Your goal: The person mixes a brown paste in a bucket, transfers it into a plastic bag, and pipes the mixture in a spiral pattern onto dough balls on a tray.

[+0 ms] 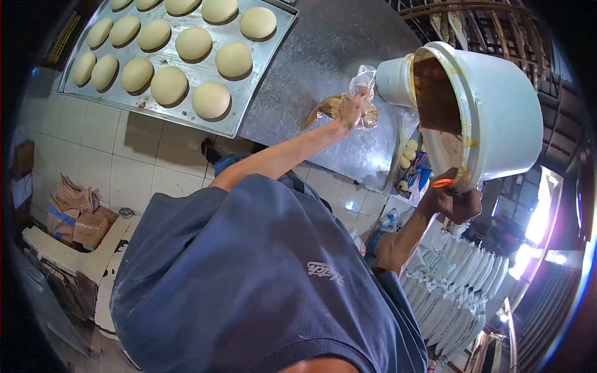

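Left hand (350, 110): clenched on the neck of a plastic bag (364, 81) partly filled with brown paste, above the metal table (323, 56) near its right edge
Right hand (457, 202): grasps the rim of the white bucket (497, 105)
Bucket: tipped toward the bag, brown paste inside, seemingly beyond the table's right edge
Tray (249, 105): table's left side, carrying dough rounds (211, 99)

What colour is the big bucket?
The bucket is white outside, smeared with brown paste inside; the head view shows it best.
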A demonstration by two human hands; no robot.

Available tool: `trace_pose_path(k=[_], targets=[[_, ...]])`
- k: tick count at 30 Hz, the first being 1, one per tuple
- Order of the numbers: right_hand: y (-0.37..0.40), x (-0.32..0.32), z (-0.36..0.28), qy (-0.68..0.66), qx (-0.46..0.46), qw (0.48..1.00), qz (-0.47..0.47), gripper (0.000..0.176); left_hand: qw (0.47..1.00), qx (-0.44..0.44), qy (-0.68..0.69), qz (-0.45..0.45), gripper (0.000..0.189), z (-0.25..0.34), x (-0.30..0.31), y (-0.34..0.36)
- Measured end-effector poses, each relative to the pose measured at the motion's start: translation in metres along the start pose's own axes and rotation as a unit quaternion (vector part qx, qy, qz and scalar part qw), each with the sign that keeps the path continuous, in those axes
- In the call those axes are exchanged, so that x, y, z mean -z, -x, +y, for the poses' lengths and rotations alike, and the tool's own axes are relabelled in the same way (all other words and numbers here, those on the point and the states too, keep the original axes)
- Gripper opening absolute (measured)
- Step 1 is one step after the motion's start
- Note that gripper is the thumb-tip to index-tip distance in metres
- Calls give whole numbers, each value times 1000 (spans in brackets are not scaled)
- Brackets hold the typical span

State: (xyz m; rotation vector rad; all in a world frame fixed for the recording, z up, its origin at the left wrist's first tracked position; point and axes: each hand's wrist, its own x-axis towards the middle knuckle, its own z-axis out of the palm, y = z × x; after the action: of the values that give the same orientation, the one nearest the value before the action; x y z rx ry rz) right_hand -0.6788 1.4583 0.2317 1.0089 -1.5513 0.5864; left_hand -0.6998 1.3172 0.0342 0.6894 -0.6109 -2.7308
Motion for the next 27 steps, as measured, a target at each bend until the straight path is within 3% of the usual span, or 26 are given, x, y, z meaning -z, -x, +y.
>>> trace_pose_path(k=[7, 13, 15, 22, 27], targets=[[2, 4, -1, 10, 6, 1000, 1, 30, 999, -14, 39, -24, 34, -12, -4, 15], [2, 9, -3, 12, 6, 1000, -3, 30, 1000, -14, 9, 15, 43, -33, -1, 1], [1, 11, -3, 26, 11, 1000, -3, 30, 999, -2, -43, 4, 45, -25, 5, 8], [5, 9, -7, 43, 15, 999, -1, 30, 1000, -24, -9, -8, 44, -12, -2, 18], [-4, 16, -7, 53, 17, 998, 1, 30, 999, 28, -7, -21, 48, -13, 1, 18]])
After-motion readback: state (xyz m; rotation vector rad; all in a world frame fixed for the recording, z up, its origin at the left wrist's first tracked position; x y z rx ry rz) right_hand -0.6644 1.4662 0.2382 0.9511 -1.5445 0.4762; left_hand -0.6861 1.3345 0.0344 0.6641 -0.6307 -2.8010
